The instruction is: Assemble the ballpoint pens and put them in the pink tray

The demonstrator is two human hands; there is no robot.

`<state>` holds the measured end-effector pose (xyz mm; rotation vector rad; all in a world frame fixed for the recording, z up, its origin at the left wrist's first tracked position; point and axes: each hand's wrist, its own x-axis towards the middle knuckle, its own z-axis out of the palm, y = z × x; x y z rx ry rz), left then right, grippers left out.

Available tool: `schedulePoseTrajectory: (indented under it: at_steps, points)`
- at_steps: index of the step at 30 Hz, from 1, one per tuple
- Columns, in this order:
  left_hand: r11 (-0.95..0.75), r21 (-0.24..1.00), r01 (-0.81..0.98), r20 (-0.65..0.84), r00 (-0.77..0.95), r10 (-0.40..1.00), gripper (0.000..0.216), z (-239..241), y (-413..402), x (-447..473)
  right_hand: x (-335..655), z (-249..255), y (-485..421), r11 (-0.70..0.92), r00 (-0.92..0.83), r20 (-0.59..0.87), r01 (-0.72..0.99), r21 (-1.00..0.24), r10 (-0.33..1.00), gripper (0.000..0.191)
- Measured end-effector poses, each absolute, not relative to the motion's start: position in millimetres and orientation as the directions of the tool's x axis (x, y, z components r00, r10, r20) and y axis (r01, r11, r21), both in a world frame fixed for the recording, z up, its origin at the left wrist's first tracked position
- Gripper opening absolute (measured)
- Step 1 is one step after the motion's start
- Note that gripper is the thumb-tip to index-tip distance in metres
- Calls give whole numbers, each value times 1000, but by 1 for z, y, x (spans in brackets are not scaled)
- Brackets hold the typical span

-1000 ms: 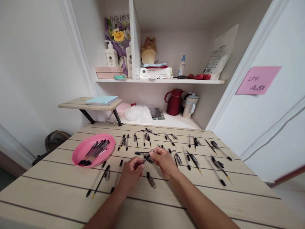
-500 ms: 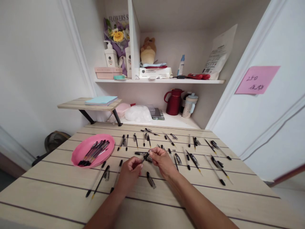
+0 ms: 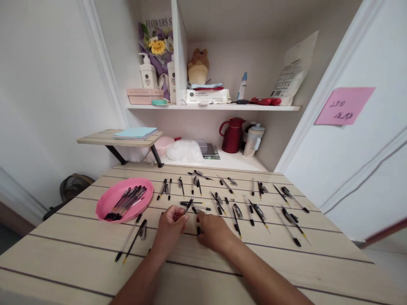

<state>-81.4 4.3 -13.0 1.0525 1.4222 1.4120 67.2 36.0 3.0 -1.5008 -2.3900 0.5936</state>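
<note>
- Left hand [image 3: 171, 225] pinches a pen [image 3: 190, 204] at its one o'clock.
- Right hand [image 3: 214, 230] curled; cannot tell whether it grips anything.
- Pink note [image 3: 345, 106], two o'clock: "250".
- Bouquet [image 3: 158, 47], eleven o'clock: "FLOWERS S".

On your tbl. [image 3: 197, 281], the tray [image 3: 106, 198] w/ pens [image 3: 129, 201] in it sits L of your L hand [image 3: 173, 228], w/ the riser [image 3: 95, 140] behind it bearing notebooks [image 3: 136, 133]. Loose pen parts [image 3: 260, 214] lie behind both hands and out R of your R hand [image 3: 211, 231]. Behind the tbl., below the shelf [image 3: 216, 108], the jug [image 3: 232, 137] stands L of the cup [image 3: 253, 142].
</note>
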Motion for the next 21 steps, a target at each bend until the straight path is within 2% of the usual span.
schedulePoseTrajectory:
  at_steps: [1,3,5,6,7,9,11,15,21]
  points:
    - [9,1000,-12,-12,-283,959,18,-12,4,-81,68,2,38,391,-447,7,774,-497,894,34]
    - [10,999,-32,-18,-278,960,19,-12,3,-81,71,1,48,353,-456,24,655,-668,890,22]
    - [12,999,-33,-20,-262,965,20,-12,2,-81,79,3,61,231,-430,49,381,-895,902,5]
    - [16,1000,-25,-22,-249,968,20,-12,1,-81,82,5,67,147,-377,64,194,-970,924,3]
    - [23,1000,-13,-25,-233,972,19,-12,1,-81,86,8,72,87,-314,82,4,-996,946,7]
    - [30,1000,6,-28,-205,978,19,-13,1,-80,90,14,77,32,-190,91,-297,-954,978,18]
    - [33,999,17,-29,-185,982,19,-14,1,-79,90,18,77,27,-133,96,-451,-892,986,25]
    - [44,999,29,-39,-176,984,20,-14,1,-77,86,19,72,-14,-167,83,-508,-861,982,31]
    - [59,995,76,-44,-186,982,22,-9,0,-75,78,9,67,-28,-276,93,-406,-913,957,32]
